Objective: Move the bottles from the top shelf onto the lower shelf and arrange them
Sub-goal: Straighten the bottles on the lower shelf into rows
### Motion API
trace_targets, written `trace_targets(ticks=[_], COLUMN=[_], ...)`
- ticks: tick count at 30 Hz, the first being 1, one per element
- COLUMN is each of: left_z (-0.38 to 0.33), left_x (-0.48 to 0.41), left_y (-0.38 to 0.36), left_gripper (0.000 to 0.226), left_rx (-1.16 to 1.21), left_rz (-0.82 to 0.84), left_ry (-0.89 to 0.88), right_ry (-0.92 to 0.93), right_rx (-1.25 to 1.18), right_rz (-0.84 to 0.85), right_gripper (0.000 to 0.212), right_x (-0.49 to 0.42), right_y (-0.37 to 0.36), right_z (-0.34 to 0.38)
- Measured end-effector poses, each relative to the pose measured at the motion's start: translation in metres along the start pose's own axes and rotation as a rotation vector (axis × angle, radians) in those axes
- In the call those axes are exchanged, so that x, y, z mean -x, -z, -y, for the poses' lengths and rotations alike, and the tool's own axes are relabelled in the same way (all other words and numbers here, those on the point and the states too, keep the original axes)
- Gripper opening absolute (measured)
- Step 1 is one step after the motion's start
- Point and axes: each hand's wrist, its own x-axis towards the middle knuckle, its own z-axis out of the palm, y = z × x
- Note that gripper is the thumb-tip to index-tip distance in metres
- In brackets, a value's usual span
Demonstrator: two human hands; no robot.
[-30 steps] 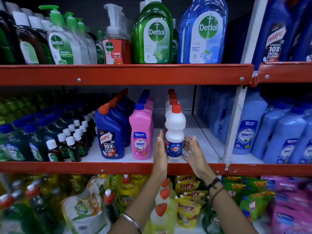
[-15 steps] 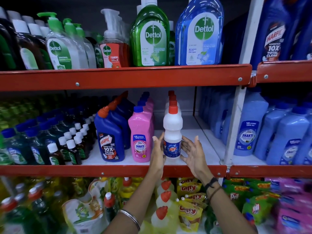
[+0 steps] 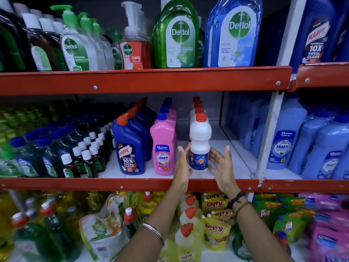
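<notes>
Two hands are squaring a white bleach bottle at the front of a shop shelf.

Left hand [image 3: 182, 165] and right hand [image 3: 221, 166] are flanking the white bottle [image 3: 199, 146], each grip open, fingers spread, apparently lining it up with the row of red-capped bottles [image 3: 197, 108] behind it; a pink bottle [image 3: 163, 146] is standing just left.

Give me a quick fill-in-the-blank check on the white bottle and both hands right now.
1. The white bottle between the hands has a ____ cap.
2. It stands upright on the shelf directly to the right of the ____ Shakti bottle.
3. The left hand and right hand are both ____, fingers spread, on either side of the bottle.
4. The label on the white bottle reads ____.

Missing words: red; pink; open; Rin
</notes>
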Motion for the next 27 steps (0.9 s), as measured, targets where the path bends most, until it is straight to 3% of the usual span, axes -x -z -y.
trace_targets(ticks=[2, 5, 7, 9, 12, 17, 24, 27], left_z=[0.003, 0.012, 0.021, 0.023, 0.013, -0.002, -0.009, -0.01], left_x=[0.004, 0.021, 0.027, 0.024, 0.016, -0.001, 0.002, 0.001], left_y=[0.003, 0.014, 0.03, 0.049, 0.074, 0.092, 0.097, 0.098], left_gripper=[0.057, 0.048, 0.047, 0.046, 0.043, 0.06, 0.1, 0.106], left_rx=[-0.026, -0.126, -0.206, -0.227, -0.181, -0.168, -0.279, -0.273], left_rz=[-0.008, -0.121, -0.267, -0.389, -0.391, -0.209, -0.143, -0.122], left_ry=[-0.043, -0.376, -0.6, -0.666, -0.549, -0.331, -0.31, -0.303], right_ry=[0.064, 0.314, 0.422, 0.381, 0.221, 0.047, 0.043, 0.057], right_rx=[0.08, 0.16, 0.182, 0.192, 0.188, 0.111, 0.063, 0.076], right_rz=[-0.1, -0.329, -0.25, -0.075, 0.084, 0.102, -0.003, -0.012], right_gripper=[0.079, 0.066, 0.066, 0.068, 0.068, 0.064, 0.054, 0.053], right_x=[0.006, 0.03, 0.042, 0.043, 0.035, 0.018, 0.013, 0.013], right_y=[-0.007, -0.025, -0.04, -0.058, -0.083, -0.098, -0.103, -0.103], right_z=[-0.005, -0.018, -0.029, -0.04, -0.044, -0.04, -0.04, -0.041])
